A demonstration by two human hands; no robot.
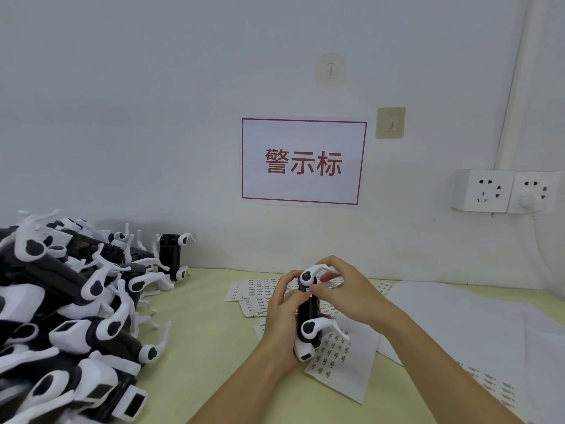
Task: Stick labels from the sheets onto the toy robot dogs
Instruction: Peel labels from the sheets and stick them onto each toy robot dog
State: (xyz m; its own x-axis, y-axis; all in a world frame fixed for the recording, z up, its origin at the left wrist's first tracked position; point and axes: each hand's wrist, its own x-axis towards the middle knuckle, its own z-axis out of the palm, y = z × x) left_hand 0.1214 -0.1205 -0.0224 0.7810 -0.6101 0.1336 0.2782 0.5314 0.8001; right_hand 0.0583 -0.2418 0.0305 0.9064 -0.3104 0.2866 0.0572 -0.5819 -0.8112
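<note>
My left hand [282, 313] grips a black and white toy robot dog [308, 313] from the left, holding it on end above the label sheets. My right hand [342, 293] comes in from the right, its thumb and fingertips pinching at the dog's upper body, where a small label seems to sit under the fingertips. A label sheet [339, 359] with rows of small dark stickers lies under the dog. More label sheets [247, 290] with printed text lie behind my hands.
A large heap of black and white toy robot dogs [76, 301] fills the left of the pale green table [198, 347]. White backing papers [458, 322] spread over the right side. On the wall hang a red-framed sign [302, 162] and power sockets [501, 191].
</note>
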